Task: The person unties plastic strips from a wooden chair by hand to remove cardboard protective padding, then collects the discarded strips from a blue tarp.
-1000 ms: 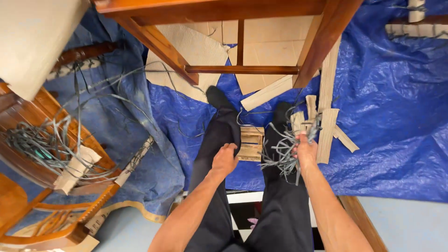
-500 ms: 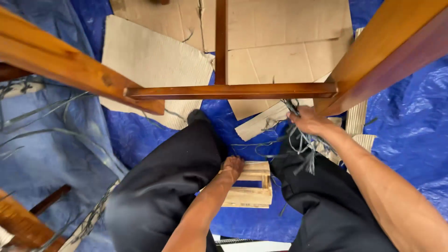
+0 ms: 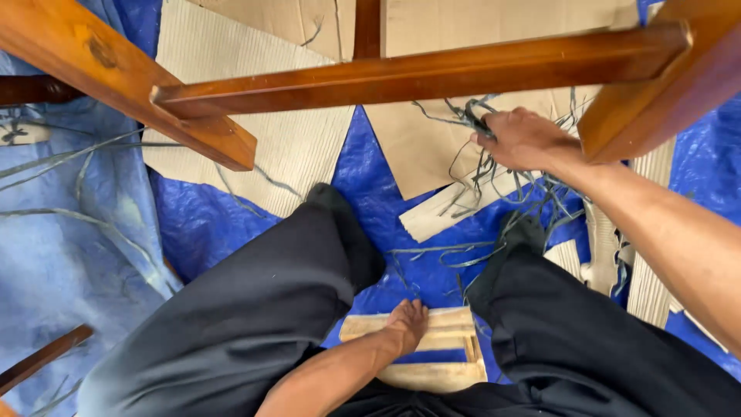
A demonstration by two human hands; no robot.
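With my right hand (image 3: 521, 139) clamped on the grey strands (image 3: 494, 174), I should lift gently while my left hand (image 3: 405, 320), fingers flat, steadies the wooden frame (image 3: 432, 359).

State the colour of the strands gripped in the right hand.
Grey-blue strands, bunched in the right hand; the head view shows them best.

A crinkled blue plastic tarpaulin (image 3: 208, 224) covers the floor. Flat sheets of brown corrugated cardboard (image 3: 293, 147) lie on it, with narrower cardboard strips (image 3: 444, 212) to the right. A small pale wooden slatted frame (image 3: 436, 359) rests on the tarpaulin, and loose grey-blue fibre strands (image 3: 463, 255) trail across it.
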